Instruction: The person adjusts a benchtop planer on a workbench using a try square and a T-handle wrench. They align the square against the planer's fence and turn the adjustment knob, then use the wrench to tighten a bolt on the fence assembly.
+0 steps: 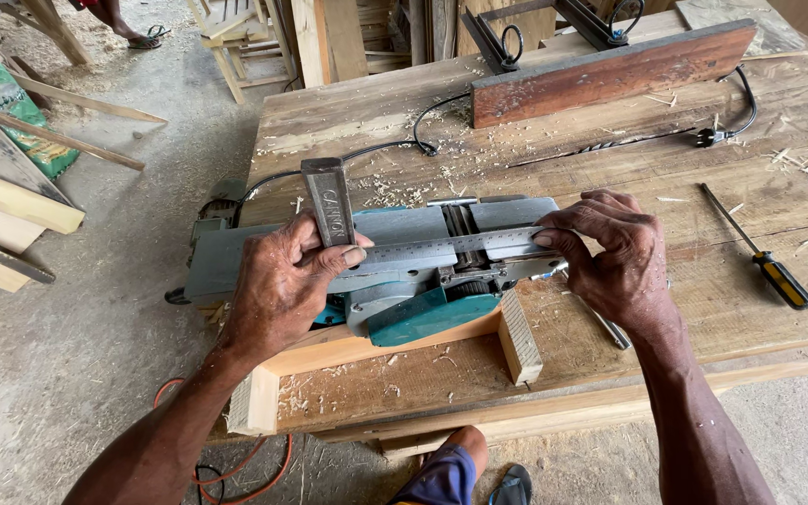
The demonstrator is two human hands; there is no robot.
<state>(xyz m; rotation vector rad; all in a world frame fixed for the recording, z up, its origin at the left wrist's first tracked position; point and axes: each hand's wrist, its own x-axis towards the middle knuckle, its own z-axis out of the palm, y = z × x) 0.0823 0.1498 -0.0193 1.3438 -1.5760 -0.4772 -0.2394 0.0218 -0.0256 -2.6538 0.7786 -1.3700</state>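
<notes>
Left hand (278, 285) gripping steel try square (395, 245), right hand (610, 257) pinching its blade, upturned teal electric planer (404, 281), rough wooden bench (610, 159)

Steel try square (441, 245) flat across upturned planer (395, 281)

Sack (13, 110): green printed bag, top left on the floor, lying slanted under leaning wooden boards (39, 122).

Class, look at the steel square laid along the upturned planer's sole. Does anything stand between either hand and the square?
Nothing visible does. The left hand already grips the steel square at its thick handle end, thumb pressed on the blade. The right hand pinches the blade's far end with its fingertips. The blade lies flat along the planer sole, hands directly on it.
</notes>
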